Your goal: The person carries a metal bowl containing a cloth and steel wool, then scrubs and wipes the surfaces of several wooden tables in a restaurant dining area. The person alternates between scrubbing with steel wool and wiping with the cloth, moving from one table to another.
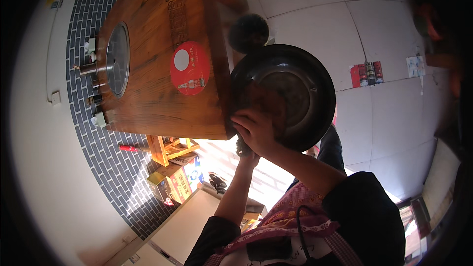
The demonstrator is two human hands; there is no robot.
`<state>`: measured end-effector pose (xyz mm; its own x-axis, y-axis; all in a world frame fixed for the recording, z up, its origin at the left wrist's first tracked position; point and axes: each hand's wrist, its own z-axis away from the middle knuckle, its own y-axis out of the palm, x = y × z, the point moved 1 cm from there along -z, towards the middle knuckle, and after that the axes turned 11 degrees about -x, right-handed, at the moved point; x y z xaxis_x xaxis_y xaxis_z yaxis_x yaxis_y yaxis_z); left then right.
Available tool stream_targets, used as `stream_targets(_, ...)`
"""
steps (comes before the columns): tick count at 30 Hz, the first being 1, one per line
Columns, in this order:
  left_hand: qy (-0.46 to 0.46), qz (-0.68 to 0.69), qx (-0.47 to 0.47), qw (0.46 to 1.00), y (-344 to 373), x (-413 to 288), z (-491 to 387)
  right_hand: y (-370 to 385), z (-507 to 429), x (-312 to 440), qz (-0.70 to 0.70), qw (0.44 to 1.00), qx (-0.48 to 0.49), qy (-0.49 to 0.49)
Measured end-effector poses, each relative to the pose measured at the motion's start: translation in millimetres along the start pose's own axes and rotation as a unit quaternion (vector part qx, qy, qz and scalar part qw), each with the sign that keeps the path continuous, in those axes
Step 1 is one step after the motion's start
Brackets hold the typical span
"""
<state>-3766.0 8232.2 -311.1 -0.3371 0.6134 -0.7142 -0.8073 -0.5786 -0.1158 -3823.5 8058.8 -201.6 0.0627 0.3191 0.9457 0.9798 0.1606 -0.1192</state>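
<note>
A large black wok (288,81) faces me beside the near end of a wooden table (155,111). A brownish patch, perhaps a reflection, shows inside it. My right hand (255,131) lies across the wok's lower left rim with its fingers curled, their tips beside the table corner. Behind it my left hand (252,159) is mostly hidden; only the part near the wrist shows. Between the hands and the table corner is a dark, rough-surfaced piece (242,146). I cannot tell whether it is a handle or a separate thing. What the fingers grip is hidden.
A dark round object (249,33) sits beyond the wok. The table has a round inset plate (119,59), a red sticker (190,68) and small containers along its wall side. A wooden stool (162,149) and cardboard boxes (181,181) stand to the left. Pale tiles (310,29) spread rightward.
</note>
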Motion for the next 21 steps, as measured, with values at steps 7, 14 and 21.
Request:
stream_targets(7,-0.022,0.069,0.043,0.996,-16.2,8.5,8.2,1.9,-44.0,16.7,0.018,0.998,0.028,-0.050)
stream_targets(14,-0.002,0.091,-0.008,0.996,-7.8,-8.8,3.9,-6.4,1.4,28.2,0.022,0.993,0.065,-0.096)
stream_targets(21,-0.017,0.113,-0.006,0.993,-13.1,-11.4,1.9,-14.4,26.9,28.6,0.048,0.986,0.069,-0.146)
